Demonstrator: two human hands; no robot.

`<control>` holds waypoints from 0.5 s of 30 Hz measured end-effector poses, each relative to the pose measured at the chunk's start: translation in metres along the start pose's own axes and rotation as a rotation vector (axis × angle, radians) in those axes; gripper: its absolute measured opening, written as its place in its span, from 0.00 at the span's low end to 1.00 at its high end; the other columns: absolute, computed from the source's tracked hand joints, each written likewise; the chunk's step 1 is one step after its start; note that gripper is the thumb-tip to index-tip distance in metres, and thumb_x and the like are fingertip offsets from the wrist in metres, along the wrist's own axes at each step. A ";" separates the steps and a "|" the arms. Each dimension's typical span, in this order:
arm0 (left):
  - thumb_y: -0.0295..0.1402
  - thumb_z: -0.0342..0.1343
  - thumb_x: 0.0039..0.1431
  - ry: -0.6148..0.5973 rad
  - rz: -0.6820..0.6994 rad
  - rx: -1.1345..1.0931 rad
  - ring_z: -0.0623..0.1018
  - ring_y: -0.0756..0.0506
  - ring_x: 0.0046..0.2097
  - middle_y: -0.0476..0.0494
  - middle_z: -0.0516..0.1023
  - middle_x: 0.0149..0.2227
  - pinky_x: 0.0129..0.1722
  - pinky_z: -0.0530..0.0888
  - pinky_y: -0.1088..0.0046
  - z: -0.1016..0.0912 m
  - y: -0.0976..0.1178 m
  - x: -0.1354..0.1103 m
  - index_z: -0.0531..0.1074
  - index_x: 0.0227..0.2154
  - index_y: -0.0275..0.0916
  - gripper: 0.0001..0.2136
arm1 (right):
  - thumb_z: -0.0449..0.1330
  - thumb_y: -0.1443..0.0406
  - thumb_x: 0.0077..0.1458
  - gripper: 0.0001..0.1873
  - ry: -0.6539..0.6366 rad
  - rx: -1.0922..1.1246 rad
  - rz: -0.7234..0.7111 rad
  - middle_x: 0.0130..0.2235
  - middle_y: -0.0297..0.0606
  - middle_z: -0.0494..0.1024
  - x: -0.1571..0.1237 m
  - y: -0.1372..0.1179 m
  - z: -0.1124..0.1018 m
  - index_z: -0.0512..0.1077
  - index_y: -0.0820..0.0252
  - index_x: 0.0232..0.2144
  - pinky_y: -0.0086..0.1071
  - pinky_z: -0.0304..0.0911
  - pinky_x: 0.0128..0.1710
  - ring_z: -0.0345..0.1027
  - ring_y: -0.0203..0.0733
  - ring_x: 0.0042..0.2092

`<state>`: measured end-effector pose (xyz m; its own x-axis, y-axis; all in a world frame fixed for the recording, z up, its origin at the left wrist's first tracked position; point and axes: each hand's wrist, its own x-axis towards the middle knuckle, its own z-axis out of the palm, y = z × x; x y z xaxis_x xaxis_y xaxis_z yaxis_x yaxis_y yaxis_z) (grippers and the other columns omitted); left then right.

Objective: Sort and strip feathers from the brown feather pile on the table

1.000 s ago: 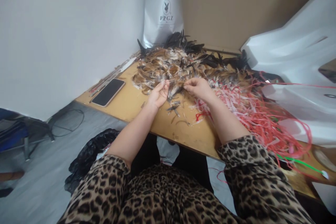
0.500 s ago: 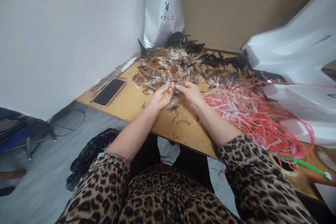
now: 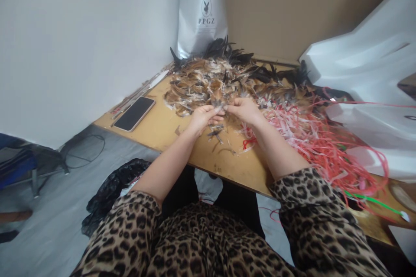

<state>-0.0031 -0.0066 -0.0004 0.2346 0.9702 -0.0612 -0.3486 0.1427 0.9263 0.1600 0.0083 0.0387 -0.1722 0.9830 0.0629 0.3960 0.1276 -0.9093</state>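
Left hand (image 3: pixel 202 117) and right hand (image 3: pixel 244 110) are meeting at the centre of the frame, both pinching one tuft of feathers (image 3: pixel 218 104) by the fingertips, bunching its loose quills, just before the feather pile (image 3: pixel 208 78) covering the wooden table (image 3: pixel 162 129).

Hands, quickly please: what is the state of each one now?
Left hand: closed, pinching a small tuft of grey-brown feathers.
Right hand: closed, pinching the same tuft.

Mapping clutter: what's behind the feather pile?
A white PPGZ bag stands behind the feathers, a brown board to its right. The pile covers the bag's base; what it stands on is hidden.
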 end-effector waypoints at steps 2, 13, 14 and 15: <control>0.34 0.61 0.47 -0.003 -0.003 0.018 0.77 0.52 0.27 0.38 0.79 0.35 0.23 0.70 0.82 0.001 0.000 0.000 0.70 0.28 0.31 0.10 | 0.61 0.59 0.38 0.13 -0.011 -0.043 0.012 0.15 0.28 0.63 -0.001 -0.002 0.001 0.66 0.63 0.17 0.26 0.45 0.20 0.49 0.27 0.19; 0.33 0.63 0.45 -0.020 -0.044 0.068 0.76 0.54 0.25 0.40 0.79 0.29 0.24 0.70 0.83 0.004 -0.001 -0.001 0.72 0.26 0.30 0.10 | 0.61 0.59 0.37 0.12 0.018 -0.034 0.043 0.16 0.28 0.63 -0.007 -0.009 0.005 0.66 0.63 0.16 0.26 0.48 0.21 0.51 0.28 0.20; 0.33 0.63 0.45 -0.016 -0.049 0.068 0.76 0.54 0.25 0.40 0.78 0.28 0.24 0.70 0.84 0.004 -0.002 0.000 0.72 0.26 0.30 0.10 | 0.61 0.59 0.37 0.12 0.021 -0.016 0.045 0.16 0.28 0.64 -0.007 -0.009 0.005 0.66 0.63 0.16 0.26 0.48 0.21 0.51 0.28 0.20; 0.32 0.63 0.45 -0.013 -0.051 0.064 0.75 0.54 0.25 0.41 0.78 0.27 0.24 0.70 0.83 0.004 -0.002 0.000 0.72 0.26 0.30 0.10 | 0.61 0.59 0.36 0.12 0.024 0.001 0.047 0.17 0.29 0.65 -0.007 -0.008 0.006 0.67 0.63 0.16 0.26 0.49 0.21 0.51 0.28 0.20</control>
<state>0.0007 -0.0077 -0.0008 0.2629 0.9592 -0.1044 -0.2773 0.1787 0.9440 0.1526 0.0001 0.0428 -0.1318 0.9908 0.0299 0.4022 0.0810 -0.9120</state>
